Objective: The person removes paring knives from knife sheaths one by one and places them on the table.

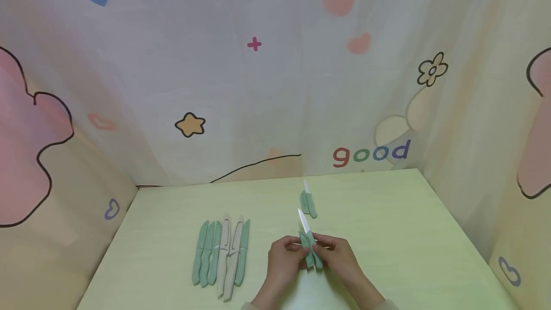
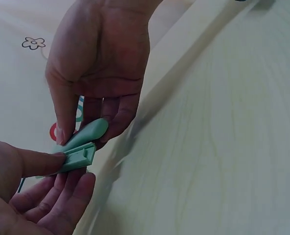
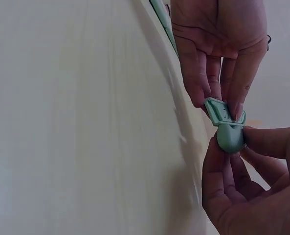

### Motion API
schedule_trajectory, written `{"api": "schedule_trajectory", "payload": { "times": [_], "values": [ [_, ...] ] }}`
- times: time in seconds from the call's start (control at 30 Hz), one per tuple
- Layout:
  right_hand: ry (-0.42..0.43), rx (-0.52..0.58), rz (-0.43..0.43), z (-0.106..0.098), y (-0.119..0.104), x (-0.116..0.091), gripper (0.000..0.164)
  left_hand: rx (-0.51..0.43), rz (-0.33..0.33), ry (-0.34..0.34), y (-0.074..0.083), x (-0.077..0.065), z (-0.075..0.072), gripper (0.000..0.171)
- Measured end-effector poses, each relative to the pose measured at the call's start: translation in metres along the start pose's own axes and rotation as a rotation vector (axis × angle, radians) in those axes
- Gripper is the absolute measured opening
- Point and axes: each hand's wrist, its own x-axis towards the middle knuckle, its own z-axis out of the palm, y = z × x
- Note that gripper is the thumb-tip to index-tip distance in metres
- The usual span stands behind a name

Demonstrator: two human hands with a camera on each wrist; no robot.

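Note:
Over the front of the table, my left hand (image 1: pixel 285 258) pinches a green knife sheath (image 2: pixel 78 159) between thumb and fingers. My right hand (image 1: pixel 341 258) grips the green handle (image 3: pixel 230 138) of a small paring knife (image 1: pixel 304 221), its white blade bare and pointing away from me. Sheath and handle lie side by side, appearing to touch, with the blade outside the sheath. Both wrist views show the handle's rounded butt and the sheath's end close up. Fingers cover part of both pieces.
Beyond my hands lies another green paring knife (image 1: pixel 312 207) with bare blade, a green sheath (image 1: pixel 303 202) beside it. To the left, several sheathed green knives (image 1: pixel 207 252) and two beige ones (image 1: pixel 234 257) form a row. A patterned curtain (image 1: pixel 267 85) stands behind the table (image 1: pixel 387 233).

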Motion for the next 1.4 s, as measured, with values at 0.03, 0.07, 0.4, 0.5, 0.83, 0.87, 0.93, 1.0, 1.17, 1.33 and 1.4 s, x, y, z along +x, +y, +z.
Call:
{"api": "schedule_trajectory", "payload": {
  "times": [0.03, 0.07, 0.4, 0.5, 0.83, 0.87, 0.93, 1.0, 1.17, 1.33, 1.4],
  "values": [
    [0.008, -0.013, -0.010, 0.001, -0.001, 0.003, 0.030, 0.005, 0.005, 0.015, 0.001, 0.002, 0.000, 0.020],
    [0.020, -0.024, -0.021, 0.002, -0.002, 0.006, 0.029, 0.002, 0.010, 0.028, 0.001, 0.004, 0.000, 0.021],
    [0.152, -0.196, -0.118, 0.017, -0.010, 0.037, 0.017, 0.107, 0.036, 0.184, 0.007, 0.029, 0.000, 0.019],
    [0.177, -0.255, -0.135, 0.022, -0.013, 0.043, 0.016, 0.134, 0.035, 0.219, 0.005, 0.036, -0.001, 0.019],
    [0.247, -0.426, -0.182, 0.033, -0.015, 0.060, 0.014, 0.280, 0.062, 0.337, 0.001, 0.052, -0.002, 0.033],
    [0.251, -0.439, -0.186, 0.034, -0.014, 0.061, 0.013, 0.308, 0.071, 0.354, 0.001, 0.053, -0.001, 0.035],
    [0.251, -0.460, -0.194, 0.036, -0.013, 0.064, 0.013, 0.362, 0.082, 0.384, 0.001, 0.055, 0.000, 0.038],
    [0.250, -0.475, -0.196, 0.038, -0.013, 0.066, 0.013, 0.399, 0.092, 0.403, 0.003, 0.056, 0.000, 0.039],
    [0.248, -0.505, -0.199, 0.042, -0.013, 0.068, 0.014, 0.453, 0.114, 0.408, 0.006, 0.056, 0.000, 0.044],
    [0.258, -0.541, -0.207, 0.044, -0.014, 0.070, 0.012, 0.521, 0.145, 0.376, 0.007, 0.058, 0.000, 0.046],
    [0.256, -0.557, -0.209, 0.045, -0.014, 0.071, 0.012, 0.561, 0.148, 0.367, 0.006, 0.059, -0.001, 0.044]
  ]
}}
